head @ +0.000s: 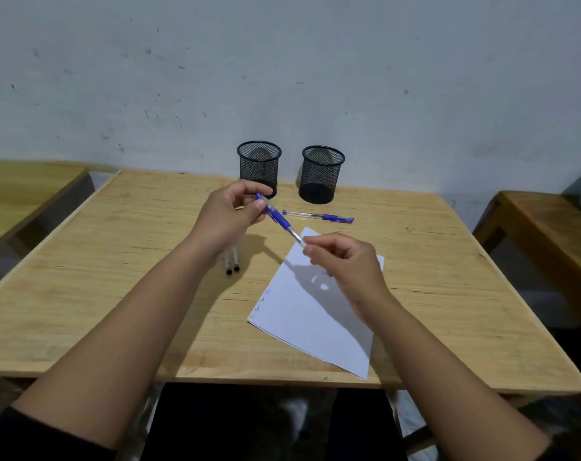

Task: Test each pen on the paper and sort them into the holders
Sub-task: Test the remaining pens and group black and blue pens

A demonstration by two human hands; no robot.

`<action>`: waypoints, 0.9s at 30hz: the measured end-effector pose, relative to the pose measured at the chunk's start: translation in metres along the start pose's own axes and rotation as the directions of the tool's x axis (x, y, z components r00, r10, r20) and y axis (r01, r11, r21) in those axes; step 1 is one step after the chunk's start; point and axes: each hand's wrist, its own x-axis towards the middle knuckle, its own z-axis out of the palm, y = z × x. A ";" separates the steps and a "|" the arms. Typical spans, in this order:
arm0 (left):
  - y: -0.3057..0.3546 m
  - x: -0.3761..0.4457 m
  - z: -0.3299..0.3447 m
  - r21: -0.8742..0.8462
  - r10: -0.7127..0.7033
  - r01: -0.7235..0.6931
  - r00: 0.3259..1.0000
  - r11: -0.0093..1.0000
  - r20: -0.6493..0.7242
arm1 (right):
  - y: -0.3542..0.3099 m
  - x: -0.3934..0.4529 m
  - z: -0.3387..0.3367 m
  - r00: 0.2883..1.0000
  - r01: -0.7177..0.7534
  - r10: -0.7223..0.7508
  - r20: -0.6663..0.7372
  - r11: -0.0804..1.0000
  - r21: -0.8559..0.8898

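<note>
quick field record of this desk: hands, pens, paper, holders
left hand: pinches upper end of blue pen
right hand: pinches its lower end
held pen: tilted, above table
spare blue pen: lying capped before right holder
left holder: upright by wall, no pens seen inside
black pens: two, side by side under left wrist
paper: angled, blue marks on left edge

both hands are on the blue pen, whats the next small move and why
Probably pull the cap off and bring the tip down to the white paper sheet. The left hand grips one end of the blue clear-barrelled pen, the right hand pinches the other, and it hangs above the sheet; both black mesh holders look empty.
</note>
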 end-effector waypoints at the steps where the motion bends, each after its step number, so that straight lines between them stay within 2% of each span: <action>1: 0.000 0.002 0.003 -0.011 0.007 -0.007 1.000 1.000 0.002 | 0.002 -0.002 0.004 1.000 -0.004 0.004 0.023 1.000 -0.023; 4: -0.002 0.007 0.010 -0.025 0.018 -0.019 1.000 1.000 -0.016 | 0.006 -0.004 0.015 0.998 0.004 0.001 0.068 0.998 -0.064; 6: -0.005 0.007 0.013 0.038 0.036 -0.034 0.997 0.999 -0.062 | 0.007 -0.001 0.021 0.998 0.010 -0.006 0.065 0.998 -0.064; 8: -0.010 0.003 0.012 0.221 0.082 -0.055 0.990 0.974 -0.115 | 0.008 0.003 0.026 0.999 0.012 -0.009 0.034 0.997 -0.073; 11: -0.025 -0.008 0.004 0.475 0.153 -0.058 0.974 0.878 -0.164 | 0.012 0.011 0.033 1.000 -0.011 0.010 -0.009 0.993 -0.116; 14: -0.049 -0.020 -0.010 0.619 0.145 0.035 0.960 0.785 -0.239 | 0.017 0.020 0.041 0.998 -0.044 0.036 -0.048 0.984 -0.174; 19: -0.085 -0.039 -0.029 0.726 0.074 0.201 0.942 0.658 -0.328 | 0.024 0.039 0.055 0.992 -0.097 0.071 -0.101 0.952 -0.289; 27: -0.103 -0.039 -0.030 0.779 0.030 0.242 0.948 0.579 -0.317 | 0.032 0.054 0.071 0.984 -0.159 0.104 -0.145 0.881 -0.445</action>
